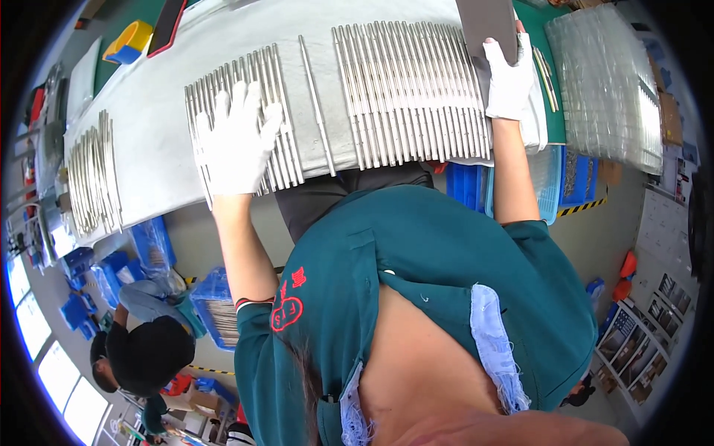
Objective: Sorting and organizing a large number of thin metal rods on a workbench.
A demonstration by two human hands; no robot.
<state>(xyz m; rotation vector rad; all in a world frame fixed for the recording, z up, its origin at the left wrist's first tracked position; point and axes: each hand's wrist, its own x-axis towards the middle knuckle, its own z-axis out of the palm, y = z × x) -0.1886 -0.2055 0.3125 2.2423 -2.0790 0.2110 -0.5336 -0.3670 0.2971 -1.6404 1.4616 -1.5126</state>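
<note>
Both my hands wear white gloves. My left hand (pixel 236 140) lies flat with fingers spread on a row of metal rods (pixel 256 82) at the left of the grey table (pixel 163 149). My right hand (pixel 508 78) grips the lower edge of a flat grey board (pixel 487 22) that stands beside a larger row of metal rods (pixel 409 93). A single rod (pixel 316 104) lies alone in the gap between the two rows.
More rods (pixel 93 178) lie at the table's left end. A stack of clear plastic trays (pixel 606 82) sits at the right. Blue bins (pixel 216 308) with rods stand on the floor, and another person (pixel 145 349) crouches at lower left.
</note>
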